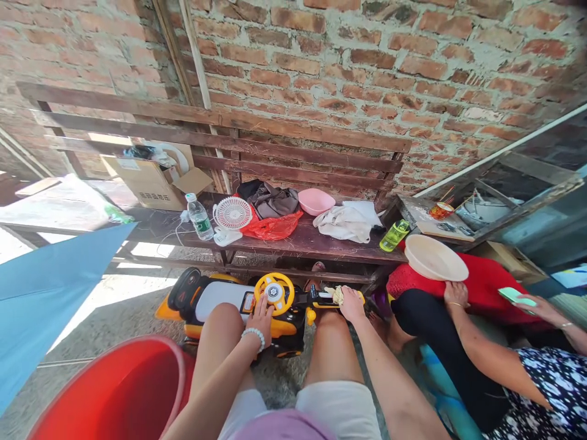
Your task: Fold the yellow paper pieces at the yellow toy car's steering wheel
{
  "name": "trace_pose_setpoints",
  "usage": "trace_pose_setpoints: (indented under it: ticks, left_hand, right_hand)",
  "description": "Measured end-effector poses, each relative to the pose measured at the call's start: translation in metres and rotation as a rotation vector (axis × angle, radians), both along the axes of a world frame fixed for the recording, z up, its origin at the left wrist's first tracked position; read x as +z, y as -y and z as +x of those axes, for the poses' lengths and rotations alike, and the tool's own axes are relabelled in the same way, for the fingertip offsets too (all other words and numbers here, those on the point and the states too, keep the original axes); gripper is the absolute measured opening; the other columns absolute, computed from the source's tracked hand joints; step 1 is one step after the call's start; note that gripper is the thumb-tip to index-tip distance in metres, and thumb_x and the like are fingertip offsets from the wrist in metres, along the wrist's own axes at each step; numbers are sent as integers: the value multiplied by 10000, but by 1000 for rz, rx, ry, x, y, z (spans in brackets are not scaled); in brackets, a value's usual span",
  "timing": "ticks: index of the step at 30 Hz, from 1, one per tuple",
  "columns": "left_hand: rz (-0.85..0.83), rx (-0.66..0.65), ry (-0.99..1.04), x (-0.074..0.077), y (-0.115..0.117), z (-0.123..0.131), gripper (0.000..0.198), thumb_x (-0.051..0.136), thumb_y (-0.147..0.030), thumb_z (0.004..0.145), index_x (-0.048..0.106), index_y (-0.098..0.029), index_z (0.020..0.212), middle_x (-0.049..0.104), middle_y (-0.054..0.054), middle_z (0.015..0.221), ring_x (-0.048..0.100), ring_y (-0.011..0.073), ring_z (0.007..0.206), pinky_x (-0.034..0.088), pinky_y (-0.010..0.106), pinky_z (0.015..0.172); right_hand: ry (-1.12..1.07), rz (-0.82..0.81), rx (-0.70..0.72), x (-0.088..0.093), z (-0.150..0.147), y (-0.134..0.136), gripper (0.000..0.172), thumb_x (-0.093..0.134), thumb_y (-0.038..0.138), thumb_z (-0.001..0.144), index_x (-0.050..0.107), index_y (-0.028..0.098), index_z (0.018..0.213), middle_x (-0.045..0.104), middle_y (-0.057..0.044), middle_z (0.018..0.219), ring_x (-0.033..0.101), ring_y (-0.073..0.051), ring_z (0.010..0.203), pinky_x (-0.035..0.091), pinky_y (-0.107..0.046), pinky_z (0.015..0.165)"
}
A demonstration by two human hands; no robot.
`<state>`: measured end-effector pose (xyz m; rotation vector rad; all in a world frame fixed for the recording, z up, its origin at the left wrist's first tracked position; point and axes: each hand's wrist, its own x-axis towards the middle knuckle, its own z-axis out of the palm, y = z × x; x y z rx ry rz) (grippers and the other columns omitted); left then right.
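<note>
Between my knees stands a yellow, black and white ride-on toy car (220,302) with a yellow steering wheel (288,284). My left hand (260,321), a pale bead bracelet at its wrist, rests on the lower part of the wheel with fingers stretched out. At the car's right end, my right hand (352,305) is closed on a crumpled pale yellow cloth (338,296), pressed against a yellow and black part of the toy. Some of the car's lower side is hidden by my legs.
A wooden bench (293,244) carries a water bottle (199,217), small white fan (233,212), pink basin (316,200) and green bottle (394,236). A red tub (114,385) stands at left. At right, another person's hand (456,294) touches a cream basin (435,256); their other holds a phone (517,297).
</note>
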<state>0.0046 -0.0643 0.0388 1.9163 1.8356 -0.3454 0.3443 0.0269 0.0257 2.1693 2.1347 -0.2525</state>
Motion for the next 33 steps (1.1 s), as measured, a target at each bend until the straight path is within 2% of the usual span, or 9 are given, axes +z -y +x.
trace_pose_setpoints:
  ticks: [7,10,13,18,21,25,27,30,33]
  left_hand:
    - [-21,17,64,-4,-1,-5,941,660,-255,756,333,-154,1632,-148,115,1771,-115,329,1639,323,576,1236]
    - [-11,26,60,-4,-1,-4,923,671,-294,757,360,-146,1614,-163,116,1768,-126,326,1638,324,557,1237]
    - [-18,34,30,-1,0,-3,885,676,-311,770,384,-160,1592,-139,134,1772,-90,328,1644,362,546,1212]
    - [1,6,2,-3,1,-2,850,645,-215,780,381,-152,1586,-131,145,1773,-81,306,1647,412,525,1185]
    - [30,13,8,-9,2,-2,867,647,-212,781,368,-120,1597,-117,168,1771,-75,326,1645,392,523,1208]
    - [27,21,52,-16,3,-2,879,619,-240,813,323,-73,1624,-74,192,1767,-86,325,1639,298,509,1277]
    - [15,19,59,-16,3,-2,869,608,-225,822,318,-73,1627,-74,186,1768,-77,322,1639,296,503,1281]
    - [9,10,30,-11,3,-3,847,615,-212,832,334,-119,1625,-116,152,1773,-82,330,1641,375,530,1229]
    - [-1,9,12,-6,2,-5,820,609,-206,846,348,-167,1623,-126,118,1778,-84,324,1645,420,538,1187]
  right_hand:
    - [-17,-8,75,5,7,-1,370,600,172,913,644,247,1272,685,-84,1367,589,-238,1250,407,-305,960]
    - [-35,-73,89,10,10,0,288,603,193,913,666,237,1191,731,-82,1252,619,-244,1179,422,-297,892]
    - [-34,-91,90,15,10,0,260,600,194,917,663,236,1166,733,-74,1250,617,-249,1185,422,-295,855]
    - [-34,-165,44,22,3,-1,209,616,286,945,669,242,1142,742,-95,1216,624,-273,1172,413,-309,817]
    - [-114,-129,59,25,-17,1,211,622,343,952,674,236,1126,747,-96,1176,630,-270,1130,407,-314,847]
    - [-154,-25,132,21,-55,9,270,647,263,920,659,224,1187,724,-104,1245,598,-283,1176,398,-331,919]
    - [-146,10,146,17,-66,15,329,645,222,908,642,227,1237,705,-107,1295,578,-287,1208,394,-341,948]
    - [-114,42,174,12,-65,20,362,600,172,917,632,233,1273,674,-106,1355,550,-288,1245,383,-359,983]
    - [-71,52,189,11,-46,22,358,541,132,932,642,232,1260,677,-101,1337,542,-282,1242,378,-369,989]
